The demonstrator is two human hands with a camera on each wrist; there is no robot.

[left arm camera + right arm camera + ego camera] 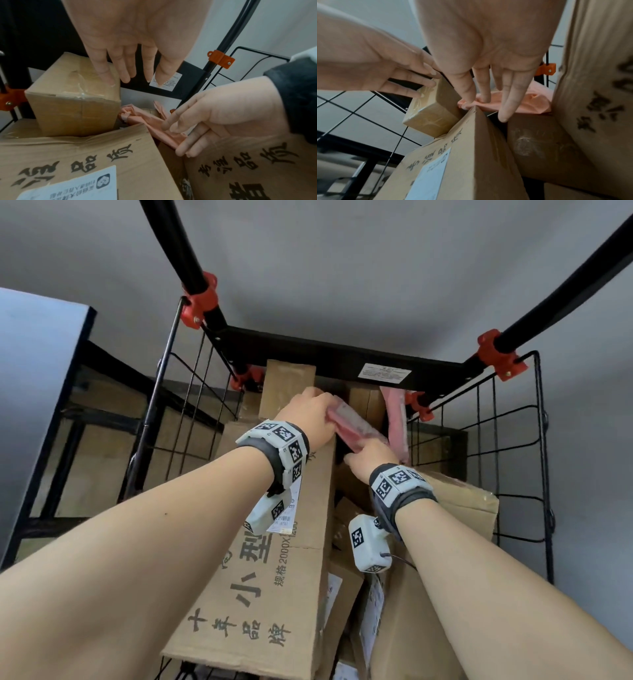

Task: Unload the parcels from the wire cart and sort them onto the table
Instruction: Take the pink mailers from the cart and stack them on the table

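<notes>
The black wire cart is packed with cardboard boxes. A soft pink parcel lies wedged between boxes near the cart's far end. My right hand pinches the pink parcel at its near end, thumb and fingers curled on the plastic. My left hand is open, its straight fingers resting on top of a small taped box just left of the pink parcel. That small box sits on a long printed carton.
A table top stands to the left of the cart, with brown boxes under it. More cartons fill the cart's right side. A pink strip stands upright at the far right corner. Red clamps hold the cart's black poles.
</notes>
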